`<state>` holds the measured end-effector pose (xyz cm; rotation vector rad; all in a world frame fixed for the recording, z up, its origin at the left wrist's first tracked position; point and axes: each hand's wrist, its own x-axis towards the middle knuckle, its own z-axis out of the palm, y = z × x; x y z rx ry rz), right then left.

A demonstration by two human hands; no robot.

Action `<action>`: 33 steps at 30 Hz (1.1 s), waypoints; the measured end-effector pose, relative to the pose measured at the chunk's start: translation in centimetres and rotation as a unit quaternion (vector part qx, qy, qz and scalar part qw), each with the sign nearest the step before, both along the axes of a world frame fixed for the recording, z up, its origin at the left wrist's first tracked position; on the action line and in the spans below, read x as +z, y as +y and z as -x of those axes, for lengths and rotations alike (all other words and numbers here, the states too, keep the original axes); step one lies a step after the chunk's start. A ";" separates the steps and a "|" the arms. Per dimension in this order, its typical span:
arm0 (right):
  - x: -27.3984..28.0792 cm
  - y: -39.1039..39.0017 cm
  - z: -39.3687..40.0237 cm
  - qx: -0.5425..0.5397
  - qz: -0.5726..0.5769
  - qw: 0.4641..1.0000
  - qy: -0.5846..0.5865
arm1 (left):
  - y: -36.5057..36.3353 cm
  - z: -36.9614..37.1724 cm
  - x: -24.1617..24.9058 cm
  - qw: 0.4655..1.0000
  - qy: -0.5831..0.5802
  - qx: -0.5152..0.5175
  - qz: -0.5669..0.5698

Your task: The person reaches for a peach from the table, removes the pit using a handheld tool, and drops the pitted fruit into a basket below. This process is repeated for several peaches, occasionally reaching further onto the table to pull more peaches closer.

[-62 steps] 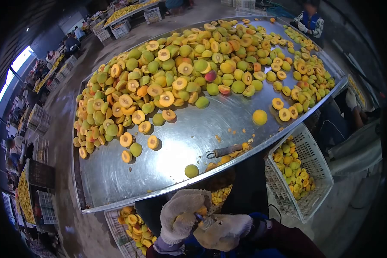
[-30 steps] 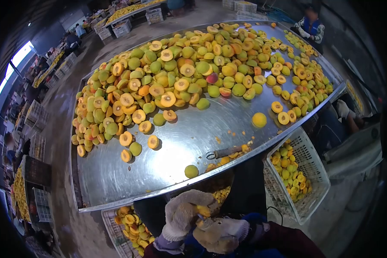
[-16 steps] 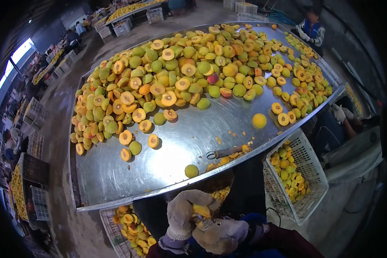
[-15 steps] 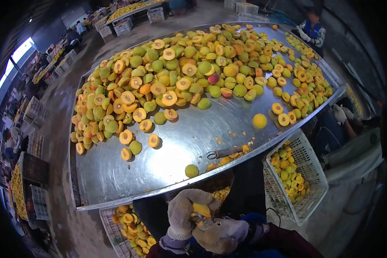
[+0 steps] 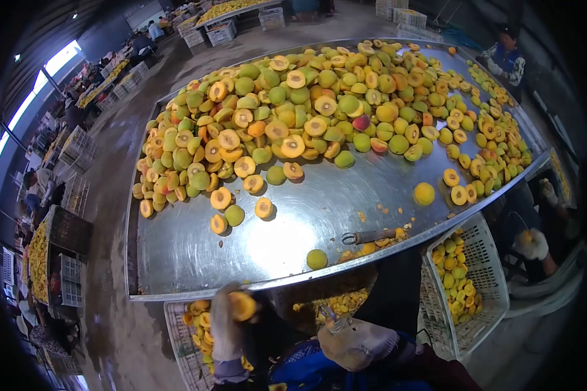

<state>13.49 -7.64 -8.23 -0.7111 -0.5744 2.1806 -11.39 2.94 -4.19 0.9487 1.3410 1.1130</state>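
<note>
My left hand [image 5: 226,329], in a pale work glove and smeared by motion, is over the crate by my left leg. A peach half [image 5: 243,305], its pit hollow facing up, is gripped at the hand's inner side. In front of my lap, my gloved right hand [image 5: 359,343] is closed around a small metal tool [image 5: 332,319]; its handle is hidden in the fist. Under the left hand stands a plastic crate [image 5: 176,332] of peach halves. Below the table edge, between my legs, lie many yellow pieces [image 5: 342,304].
A metal table [image 5: 176,260] carries a big heap of halved peaches [image 5: 293,111]. Near its front edge lie a loop-ended tool [image 5: 372,236] and a single peach [image 5: 317,259]. A white crate [image 5: 491,293] with peach halves stands right. Co-workers [image 5: 505,58] sit around the table.
My hands were together over a peach at my lap. The left has moved away leftward with a peach half, while the right stays with the tool. The view has shifted a little.
</note>
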 end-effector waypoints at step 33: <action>4.3 4.9 -0.4 -0.066 -0.259 0.782 -0.562 | 6.9 -10.2 -3.4 0.928 -0.191 -0.295 0.123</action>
